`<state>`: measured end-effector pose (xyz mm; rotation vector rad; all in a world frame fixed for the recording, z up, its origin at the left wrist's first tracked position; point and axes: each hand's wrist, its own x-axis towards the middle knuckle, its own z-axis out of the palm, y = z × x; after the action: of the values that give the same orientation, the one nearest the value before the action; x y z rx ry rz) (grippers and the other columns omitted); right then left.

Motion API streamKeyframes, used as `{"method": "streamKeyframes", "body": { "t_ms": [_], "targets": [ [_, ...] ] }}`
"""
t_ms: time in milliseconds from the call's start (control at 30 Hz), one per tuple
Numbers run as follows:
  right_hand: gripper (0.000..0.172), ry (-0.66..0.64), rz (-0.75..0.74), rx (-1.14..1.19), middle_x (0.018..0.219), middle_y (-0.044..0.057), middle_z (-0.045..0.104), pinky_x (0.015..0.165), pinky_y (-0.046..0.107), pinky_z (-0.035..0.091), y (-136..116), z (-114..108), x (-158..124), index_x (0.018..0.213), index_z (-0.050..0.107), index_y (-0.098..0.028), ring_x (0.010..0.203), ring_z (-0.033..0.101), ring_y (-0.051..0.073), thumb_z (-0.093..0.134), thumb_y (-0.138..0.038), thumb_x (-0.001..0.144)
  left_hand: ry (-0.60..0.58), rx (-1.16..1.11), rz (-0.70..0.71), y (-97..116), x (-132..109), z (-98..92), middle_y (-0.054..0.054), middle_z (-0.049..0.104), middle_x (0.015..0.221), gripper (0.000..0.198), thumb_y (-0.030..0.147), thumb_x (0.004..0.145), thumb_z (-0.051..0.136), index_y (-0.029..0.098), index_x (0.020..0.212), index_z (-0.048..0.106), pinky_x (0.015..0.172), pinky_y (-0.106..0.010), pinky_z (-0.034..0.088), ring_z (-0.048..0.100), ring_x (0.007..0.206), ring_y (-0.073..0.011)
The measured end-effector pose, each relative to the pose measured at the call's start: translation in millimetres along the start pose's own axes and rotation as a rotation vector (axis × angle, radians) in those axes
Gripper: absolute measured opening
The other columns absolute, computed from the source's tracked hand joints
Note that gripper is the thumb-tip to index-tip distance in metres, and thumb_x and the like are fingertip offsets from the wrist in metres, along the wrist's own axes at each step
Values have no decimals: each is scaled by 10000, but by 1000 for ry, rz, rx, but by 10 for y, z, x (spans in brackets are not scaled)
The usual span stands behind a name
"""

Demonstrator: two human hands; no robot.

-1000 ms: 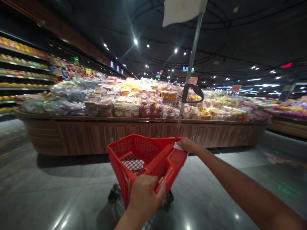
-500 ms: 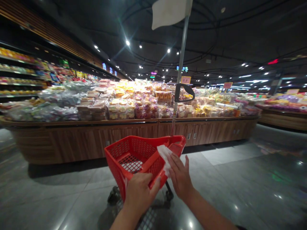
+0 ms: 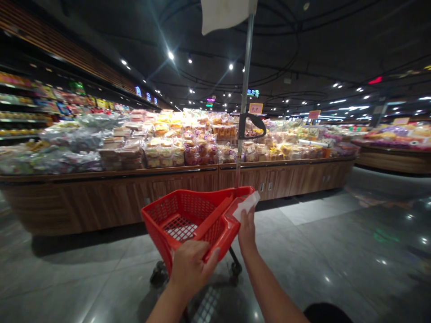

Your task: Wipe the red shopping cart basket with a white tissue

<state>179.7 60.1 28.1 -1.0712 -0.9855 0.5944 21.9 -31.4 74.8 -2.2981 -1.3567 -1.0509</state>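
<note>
A red plastic shopping cart basket (image 3: 182,215) with a mesh body rolls on small black wheels in front of me. My left hand (image 3: 191,264) is wrapped around its red handle bar (image 3: 218,229) at the near side. My right hand (image 3: 247,233) rises at the far end of that handle, holding a white tissue (image 3: 246,206) against the red plastic. A metal pole (image 3: 245,89) stands from the cart, with a white flag (image 3: 224,13) at its top and a black clip (image 3: 252,126) partway up.
A long wood-sided display island (image 3: 111,202) piled with bagged bakery goods (image 3: 168,148) stands ahead. Lit goods shelves (image 3: 23,107) run along the left, and another display (image 3: 393,152) stands at the right. Polished grey floor (image 3: 336,251) surrounds the cart.
My right hand has moved from raised beside the cart, with the tissue on its fingers, to the far end of the handle. The display has shifted slightly left in view.
</note>
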Motion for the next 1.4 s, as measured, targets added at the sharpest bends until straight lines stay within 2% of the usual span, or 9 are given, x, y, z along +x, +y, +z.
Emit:
{"method": "streamKeyframes", "body": {
  "t_ms": [167,333,433,567,667,767,900,1167,1400],
  "targets": [
    [694,-84,-29,-102,1519,86,130,1085,386,270,126,57,-512,1468,7,-149,1382,181,213,297,-470,925,-13,-3,-6,9,-14,4,-23,609,558,352,375,856,446,181,605,599,573,-246,414,576,567,-143],
    [669,-27,-58,-221,1473,156,258,1073,446,279,149,6,41,1461,37,-91,1375,198,239,258,-434,931,-13,9,0,36,-13,1,-22,599,548,368,375,856,442,181,568,566,567,-248,406,570,559,-141],
    [644,-41,-98,-257,1486,155,223,1070,456,277,106,-39,220,1461,74,-106,1383,168,243,260,-422,931,-9,14,-13,34,-9,5,-21,600,549,360,374,852,449,182,573,571,566,-249,402,570,558,-142],
    [541,-127,-342,-472,1525,112,91,1044,524,265,-56,-122,-210,1450,179,-191,1393,109,268,247,-378,947,-1,9,-7,8,-17,0,-17,589,534,366,368,854,444,180,565,565,553,-241,388,558,541,-132],
    [454,-243,-455,-662,1494,61,244,1035,605,199,-254,-227,-441,1400,305,-283,1390,128,269,248,-327,952,-5,7,-4,-8,-32,-31,-10,572,515,382,363,854,441,179,532,534,532,-233,368,537,517,-119],
    [401,-378,-462,-834,1398,45,422,1019,668,131,-432,-325,-198,1317,433,-314,1357,240,275,299,-319,939,-9,-1,-9,-19,-47,-71,-8,572,517,378,359,850,441,179,530,533,535,-230,368,537,522,-117],
    [401,-368,-348,-948,1373,71,457,1006,681,128,-548,-366,279,1300,472,-283,1313,333,282,318,-278,930,-26,-12,-20,-41,-63,-89,-9,571,522,383,359,852,436,179,527,530,546,-226,378,544,535,-117],
    [366,-697,-737,-807,1323,32,525,1076,558,-8,-680,-338,-134,1293,471,-322,1264,407,222,375,-344,941,-17,-57,21,-173,-112,-154,-3,550,518,369,351,846,445,180,530,531,544,-223,368,517,535,-108],
    [368,-542,-567,-919,1250,73,572,1047,615,26,-459,-503,593,1206,538,-236,1175,479,239,294,-300,938,-68,-96,19,-296,-159,-244,-4,542,528,364,320,853,428,176,533,526,560,-226,368,504,552,-111]
  ]
}}
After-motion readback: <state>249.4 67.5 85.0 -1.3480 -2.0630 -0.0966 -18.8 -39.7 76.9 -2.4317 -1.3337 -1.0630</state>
